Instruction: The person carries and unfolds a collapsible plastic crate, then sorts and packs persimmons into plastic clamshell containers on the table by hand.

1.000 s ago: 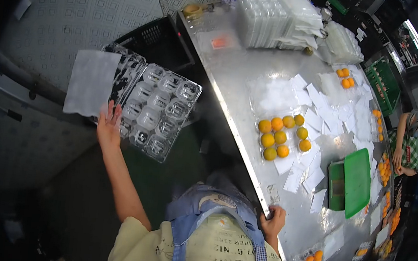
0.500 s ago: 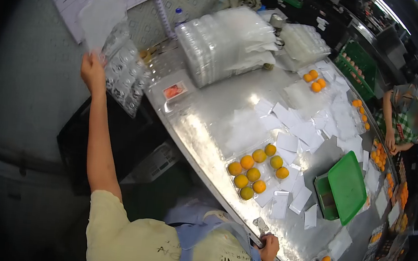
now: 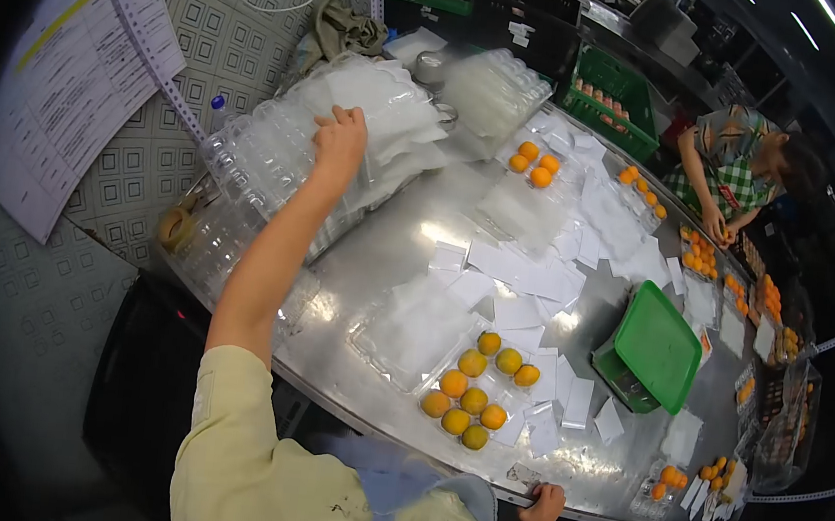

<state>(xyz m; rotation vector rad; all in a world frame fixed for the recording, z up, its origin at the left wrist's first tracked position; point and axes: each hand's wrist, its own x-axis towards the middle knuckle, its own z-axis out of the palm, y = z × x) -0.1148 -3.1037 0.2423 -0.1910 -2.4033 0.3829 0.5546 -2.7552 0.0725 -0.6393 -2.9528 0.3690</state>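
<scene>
My left hand (image 3: pixel 339 143) rests on the white pads (image 3: pixel 378 101) lying over a stack of clear plastic trays (image 3: pixel 262 150). Its fingers are slightly apart on the top pad. At the table's near edge, my right hand (image 3: pixel 542 509) is closed on the metal rim. To its upper left, a clear tray of orange-green citrus fruits (image 3: pixel 473 400) stands on the table, beside another clear tray with a white pad (image 3: pixel 411 330).
Scattered white cards (image 3: pixel 526 281) cover the table's middle. A green-lidded box (image 3: pixel 652 348) stands to the right. Another tray stack (image 3: pixel 494 92) is at the back. Across the table, a co-worker (image 3: pixel 733 170) handles fruit. A green crate (image 3: pixel 614 104) stands behind.
My left hand has moved right from beyond the table's left end to the tray stack. The tray and pad it held are no longer in it. My right hand stays at the edge.
</scene>
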